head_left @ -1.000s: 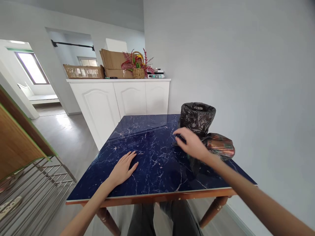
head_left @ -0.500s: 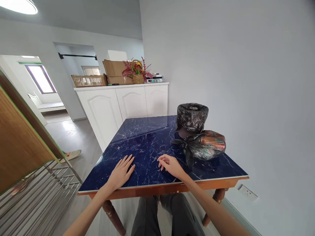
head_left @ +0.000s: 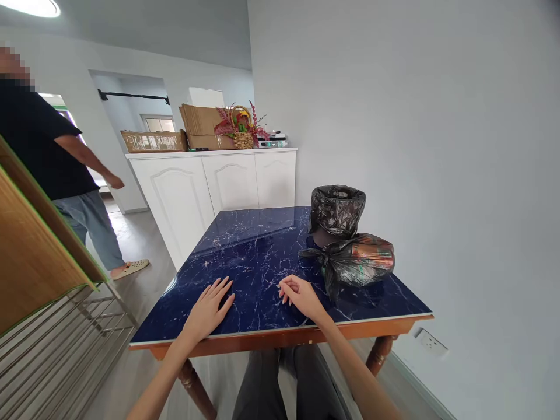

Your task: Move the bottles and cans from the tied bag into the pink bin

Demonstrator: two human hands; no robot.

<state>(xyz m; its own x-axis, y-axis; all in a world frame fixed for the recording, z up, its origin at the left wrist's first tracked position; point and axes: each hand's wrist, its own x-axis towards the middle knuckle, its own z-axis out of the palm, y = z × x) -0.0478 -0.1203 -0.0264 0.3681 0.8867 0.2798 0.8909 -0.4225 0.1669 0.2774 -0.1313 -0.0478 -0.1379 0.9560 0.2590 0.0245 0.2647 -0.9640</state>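
My left hand (head_left: 210,309) lies flat on the blue marbled tabletop (head_left: 245,251), fingers spread, holding nothing. My right hand (head_left: 300,296) rests on its side near the front edge, its fingers loosely curled in and no object showing in them. Just right of it lies a tied black plastic bag (head_left: 363,259), stretched over reddish and pale contents that I cannot identify. Behind that bag stands a bin (head_left: 338,213) lined with a black plastic bag that is folded over the rim. Neither hand touches the bag or the bin.
A person (head_left: 44,140) in a dark shirt is at the left. A wooden panel (head_left: 35,251) and a metal rack (head_left: 74,356) stand left of the table. Beyond it, a white cabinet (head_left: 175,195) bears cardboard boxes (head_left: 153,142) and a flower basket (head_left: 242,139). A wall rises at the right.
A person has come into view at the left, where only a shoe showed before. The view has shifted slightly. Both hands keep their pose, and the bag and bin stay in place.
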